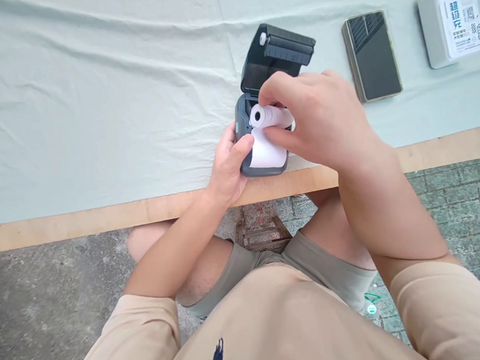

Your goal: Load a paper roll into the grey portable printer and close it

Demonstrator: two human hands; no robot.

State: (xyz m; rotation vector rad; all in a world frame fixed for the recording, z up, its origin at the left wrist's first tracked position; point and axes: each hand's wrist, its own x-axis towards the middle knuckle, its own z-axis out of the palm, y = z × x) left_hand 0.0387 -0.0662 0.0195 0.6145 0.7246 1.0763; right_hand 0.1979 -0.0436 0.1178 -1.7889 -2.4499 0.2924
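paper roll (277,116) at the mouth of an open printer (264,171)

the left hand (227,167) grips the printer's left side, thumb beside the loose paper (267,149). the right hand (321,116) holds the roll between thumb and fingers – whether it is fully seated, i cannot tell. the lid (253,72) stands raised at the far end; the loose paper lies over the near end. all this is at the near edge of the cloth-covered worktop (115,101) – a phone (375,55) and a white box (437,29) lie to the right.
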